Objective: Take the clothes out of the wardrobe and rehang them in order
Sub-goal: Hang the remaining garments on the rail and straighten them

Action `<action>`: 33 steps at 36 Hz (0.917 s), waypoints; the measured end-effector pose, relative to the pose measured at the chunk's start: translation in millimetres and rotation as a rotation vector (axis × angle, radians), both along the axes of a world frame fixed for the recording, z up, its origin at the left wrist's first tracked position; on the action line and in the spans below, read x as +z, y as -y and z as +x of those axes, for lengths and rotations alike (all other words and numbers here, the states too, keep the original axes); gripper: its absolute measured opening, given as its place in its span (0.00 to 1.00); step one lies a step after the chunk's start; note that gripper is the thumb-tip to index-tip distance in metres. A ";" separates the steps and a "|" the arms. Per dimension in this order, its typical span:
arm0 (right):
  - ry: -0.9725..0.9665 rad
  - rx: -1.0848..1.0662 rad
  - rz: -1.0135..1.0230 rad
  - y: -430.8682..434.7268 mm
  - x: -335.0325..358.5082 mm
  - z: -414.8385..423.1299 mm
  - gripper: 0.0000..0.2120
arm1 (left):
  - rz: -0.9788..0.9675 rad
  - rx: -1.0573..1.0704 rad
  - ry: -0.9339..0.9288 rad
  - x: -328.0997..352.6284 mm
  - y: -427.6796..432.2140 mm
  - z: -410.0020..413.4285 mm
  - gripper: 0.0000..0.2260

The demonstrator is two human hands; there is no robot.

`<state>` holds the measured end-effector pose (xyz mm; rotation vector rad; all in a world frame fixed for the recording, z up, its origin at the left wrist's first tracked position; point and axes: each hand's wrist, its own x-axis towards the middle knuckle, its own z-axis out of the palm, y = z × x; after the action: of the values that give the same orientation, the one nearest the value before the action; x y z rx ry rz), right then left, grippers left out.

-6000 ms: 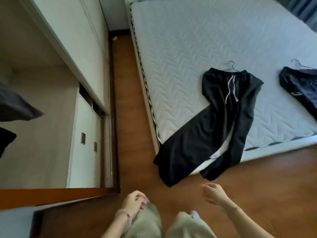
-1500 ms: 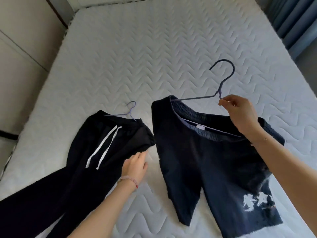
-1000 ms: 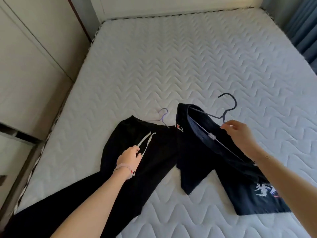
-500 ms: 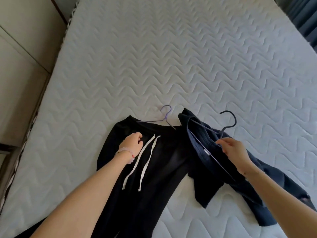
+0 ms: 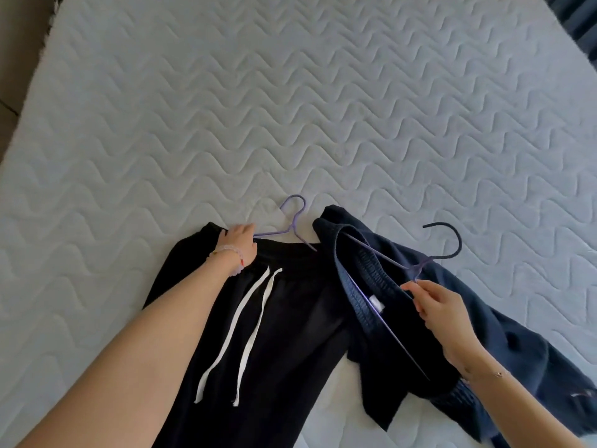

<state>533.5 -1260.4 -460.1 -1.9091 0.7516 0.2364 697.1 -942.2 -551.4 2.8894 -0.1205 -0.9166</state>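
Note:
Black trousers (image 5: 290,334) with white drawstrings lie flat on the white quilted mattress (image 5: 290,108), on a purple wire hanger (image 5: 292,218). My left hand (image 5: 239,240) rests at the trousers' waistband, its fingers at the hanger's left arm; whether they grip it is hidden. Right of them lie dark navy shorts (image 5: 403,350) on a dark hanger (image 5: 445,247). My right hand (image 5: 433,302) pinches that hanger just below its hook and holds it lifted, with the shorts draped under it.
The mattress stretches wide and bare beyond the clothes. A beige wardrobe side (image 5: 19,43) shows at the upper left and a dark blue curtain (image 5: 578,21) at the upper right.
My left hand has moved up from the drawstrings to the waistband and purple hanger. My right hand still holds the dark hanger, with the shorts shifted slightly left against the trousers.

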 end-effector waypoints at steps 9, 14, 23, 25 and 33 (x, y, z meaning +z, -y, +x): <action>0.011 0.018 -0.016 -3.7 7.0 -1.6 0.09 | 0.007 -0.031 0.039 5.1 -3.7 -0.6 0.15; 0.026 0.075 -0.019 -11.2 22.2 -6.7 0.09 | -0.004 0.066 0.052 38.9 -12.5 -16.7 0.13; 0.091 0.115 -0.109 -14.4 88.8 -22.3 0.07 | -0.005 0.036 0.133 137.3 -25.2 -57.8 0.10; 0.124 0.125 -0.140 -11.6 115.7 -23.2 0.07 | -0.020 0.008 0.202 165.9 -32.6 -66.9 0.09; 0.276 0.150 -0.254 -2.1 240.9 -38.0 0.08 | -0.046 0.146 0.488 291.0 -83.1 -107.8 0.12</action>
<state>495.5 -1258.3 -219.1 -2.1854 0.4704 -0.0338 589.3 -859.1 -260.4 2.9644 0.0313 -0.1712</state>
